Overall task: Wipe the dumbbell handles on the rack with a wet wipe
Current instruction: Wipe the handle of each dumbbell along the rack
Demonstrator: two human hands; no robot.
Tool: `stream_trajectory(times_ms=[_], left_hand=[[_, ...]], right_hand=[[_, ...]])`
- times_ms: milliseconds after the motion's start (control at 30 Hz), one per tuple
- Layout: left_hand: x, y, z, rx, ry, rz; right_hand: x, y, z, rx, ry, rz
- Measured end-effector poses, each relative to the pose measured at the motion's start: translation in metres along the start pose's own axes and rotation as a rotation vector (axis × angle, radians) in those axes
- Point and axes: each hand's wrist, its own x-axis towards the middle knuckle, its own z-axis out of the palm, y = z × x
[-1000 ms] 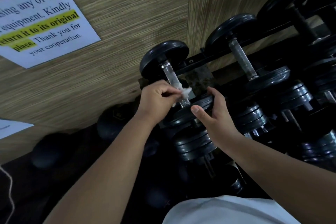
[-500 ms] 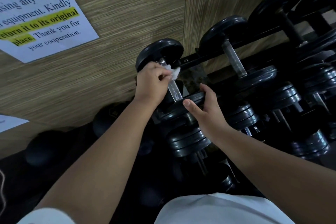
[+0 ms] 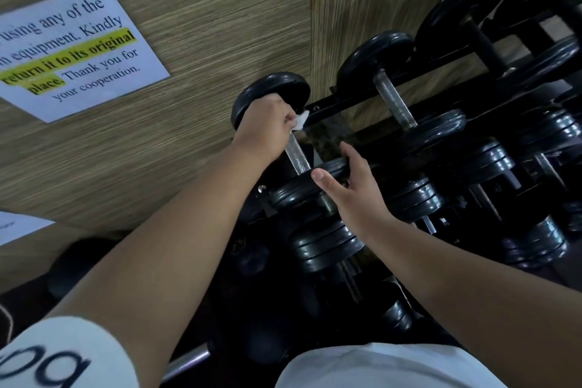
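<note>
— At the far end of the handle (image 3: pixel 297 158), where is the wet wipe (image 3: pixel 300 120)?
— Bunched in my left hand (image 3: pixel 266 126), fingers curled round it and the handle, just beside the far plate (image 3: pixel 277 85).
— And my right hand (image 3: pixel 356 195)?
— Thumb and fingers clasp the near plate (image 3: pixel 299 190), leftmost on the rack (image 3: pixel 343 103).

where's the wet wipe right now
In the head view, just left of centre, the wet wipe is pinched in the left hand at the far end of the leftmost dumbbell's handle, right beside its far plate.
</note>
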Motion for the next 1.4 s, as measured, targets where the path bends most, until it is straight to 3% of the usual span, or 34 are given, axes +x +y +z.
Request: stream_trajectory(times_ms=[133,267,433,533,667,767,933,1133,1400], left_hand=[[-0.021,0.008,0.004,-0.033,-0.044,-0.002],[-0.043,0.014,0.003,-0.068,-0.172,0.045],[-0.029,0.034,-0.011,-0.034,-0.342,-0.027],[-0.015,0.055,-0.013,-0.092,-0.273,-0.041],[0.011,0.087,-0.006,-0.257,-0.194,-0.064],[0.033,0.106,0.009,-0.352,-0.172,-0.087],[0.061,0.128,0.039,-0.300,-0.089,-0.127],[0.080,0.129,0.067,0.027,-0.077,0.001],[0.089,0.132,0.088,-0.173,0.111,0.048]], right_hand=[[-0.002,-0.002,0.000,-0.001,0.009,0.014],[-0.002,-0.006,-0.003,-0.047,0.005,0.030],[-0.004,-0.013,-0.019,-0.206,-0.022,0.026],[-0.008,-0.016,-0.043,-0.351,0.028,-0.090],[-0.004,-0.016,-0.088,-0.470,0.270,-0.232],[0.013,-0.011,-0.121,-0.519,0.430,-0.186],[0.037,0.004,-0.154,-0.289,0.363,0.039],[0.037,0.019,-0.147,-0.157,0.371,-0.017],[0.039,0.025,-0.142,-0.056,0.401,-0.048]])
